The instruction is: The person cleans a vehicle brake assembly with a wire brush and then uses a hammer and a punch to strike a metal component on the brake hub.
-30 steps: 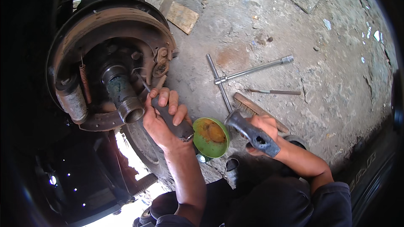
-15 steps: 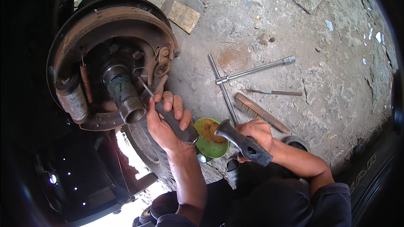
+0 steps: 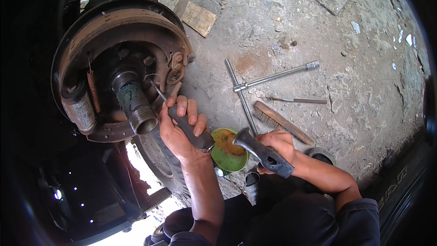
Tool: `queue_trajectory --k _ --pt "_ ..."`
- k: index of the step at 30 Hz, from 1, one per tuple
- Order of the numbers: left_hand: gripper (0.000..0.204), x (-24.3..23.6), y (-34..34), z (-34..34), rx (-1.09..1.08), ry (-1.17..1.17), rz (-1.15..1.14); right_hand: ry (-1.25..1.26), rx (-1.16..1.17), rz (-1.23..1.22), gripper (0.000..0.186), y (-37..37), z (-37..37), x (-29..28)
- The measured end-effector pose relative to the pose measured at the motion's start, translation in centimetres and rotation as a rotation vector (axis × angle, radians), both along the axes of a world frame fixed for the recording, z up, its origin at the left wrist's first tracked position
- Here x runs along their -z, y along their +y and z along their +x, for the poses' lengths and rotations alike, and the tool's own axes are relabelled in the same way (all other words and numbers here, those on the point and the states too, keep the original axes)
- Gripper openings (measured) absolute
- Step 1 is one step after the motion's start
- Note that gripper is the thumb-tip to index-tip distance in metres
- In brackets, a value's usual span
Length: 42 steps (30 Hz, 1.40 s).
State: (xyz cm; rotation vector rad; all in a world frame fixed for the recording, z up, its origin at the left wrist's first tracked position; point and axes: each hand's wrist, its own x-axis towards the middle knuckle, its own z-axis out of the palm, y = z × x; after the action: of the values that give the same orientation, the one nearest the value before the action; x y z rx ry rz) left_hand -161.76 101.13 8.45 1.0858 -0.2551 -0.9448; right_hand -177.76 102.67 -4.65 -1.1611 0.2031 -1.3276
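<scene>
A drum brake assembly [image 3: 175, 41] with curved shoes fills the upper left, and a threaded hollow axle spindle [image 3: 132, 105] juts from its middle. My left hand [image 3: 180, 130] is closed round the dark handle of a screwdriver [image 3: 193, 133]. Its shaft points up and left into the brake, the tip close to the lower right shoe end near the spindle; whether it touches is too small to tell. My right hand [image 3: 278, 145] grips a hammer [image 3: 264, 154] close under its dark steel head, beside the screwdriver's butt. A rusty coil spring [image 3: 93, 90] stretches along the brake's left side.
A green bowl [image 3: 233, 161] with brownish residue sits between my forearms. On the rough ground lie a T-handled socket wrench [image 3: 277, 76], a wooden wire brush [image 3: 287, 124], a thin tool [image 3: 302, 100] and a wood block [image 3: 199, 19]. A tyre [image 3: 157, 159] lies below the brake.
Both hands stay almost in place. The screwdriver and the hammer have shifted only very slightly.
</scene>
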Motion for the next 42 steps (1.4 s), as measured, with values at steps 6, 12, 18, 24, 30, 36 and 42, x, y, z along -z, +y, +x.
queue_trajectory --k 6,12,18,24,30,36,42 --pt "0.019 0.1 0.1 0.0 -0.003 -0.015 -0.013 -0.002 -0.006 -0.002 0.032 0.0 -0.1 -0.3" --pt "0.018 0.2 0.1 0.1 -0.011 -0.019 -0.012 0.015 0.011 -0.005 0.032 0.0 0.0 -0.3" --pt "0.018 0.2 0.2 0.1 0.015 -0.044 -0.022 0.04 0.023 -0.039 0.028 0.2 0.2 -0.2" --pt "0.017 0.0 -0.1 0.1 0.004 -0.012 -0.011 -0.039 0.08 -0.162 0.019 1.2 1.2 0.7" --pt "0.019 -0.1 -0.2 0.1 -0.016 0.014 -0.005 0.037 0.102 -0.251 0.027 1.7 1.9 -0.4" --pt "0.019 0.0 0.0 0.4 0.012 0.043 -0.047 0.093 0.037 -0.29 0.029 1.4 2.3 1.2" --pt "0.019 0.1 -0.2 0.2 -0.008 0.019 -0.049 -0.064 0.145 -0.33 0.024 1.3 2.3 1.2"
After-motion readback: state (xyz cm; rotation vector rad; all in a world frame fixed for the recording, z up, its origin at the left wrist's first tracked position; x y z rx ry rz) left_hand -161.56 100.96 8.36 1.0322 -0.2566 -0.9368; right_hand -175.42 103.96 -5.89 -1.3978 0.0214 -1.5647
